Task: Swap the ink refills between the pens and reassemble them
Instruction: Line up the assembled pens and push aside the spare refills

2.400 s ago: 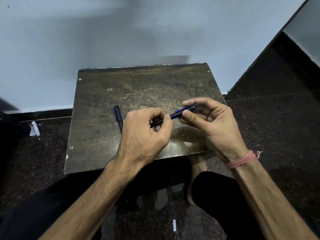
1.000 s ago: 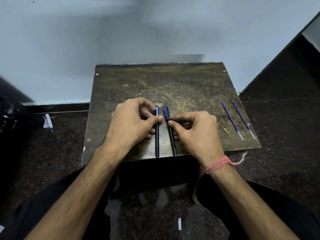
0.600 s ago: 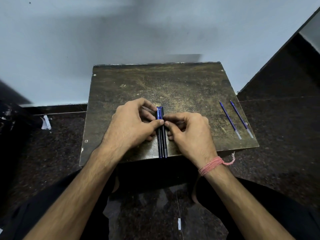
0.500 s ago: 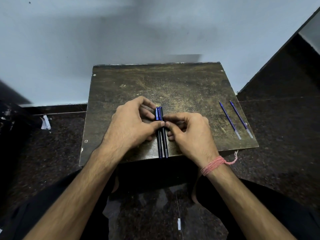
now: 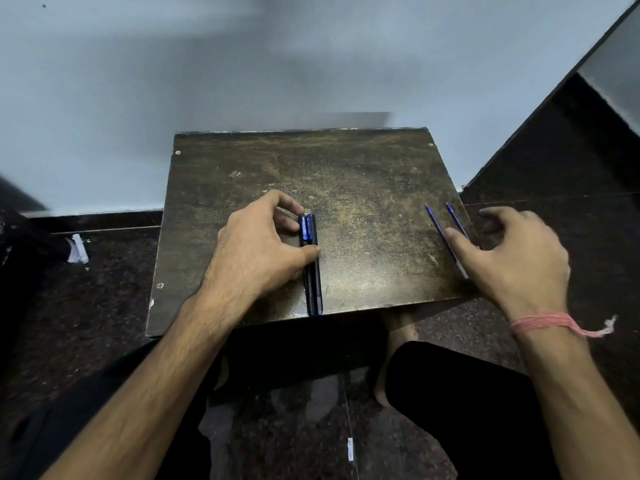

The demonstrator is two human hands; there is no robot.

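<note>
Two pens [image 5: 312, 268] lie side by side, touching, on the near part of the small table [image 5: 363, 168], at about 6 o'clock on its top. The left hand [image 5: 256, 251] rests on them, with thumb and fingers bent around the pair, holding them down. Off at 3 o'clock, near the table's right edge, two thin ink refills [image 5: 437, 226] lie next to each other, a little apart. The right hand [image 5: 512, 258] hovers over them with fingers spread and loose; its thumb tip is at the refills, but it grips nothing yet.

So the refills look to be out of the pens, and that part seems done. Left to do, I think: put each refill into the other pen and close both pens up.

Half a second ago both hands were pinching the pens together in the middle. Now the right hand has let go and gone over to the refills. The pens have stayed put.
</note>
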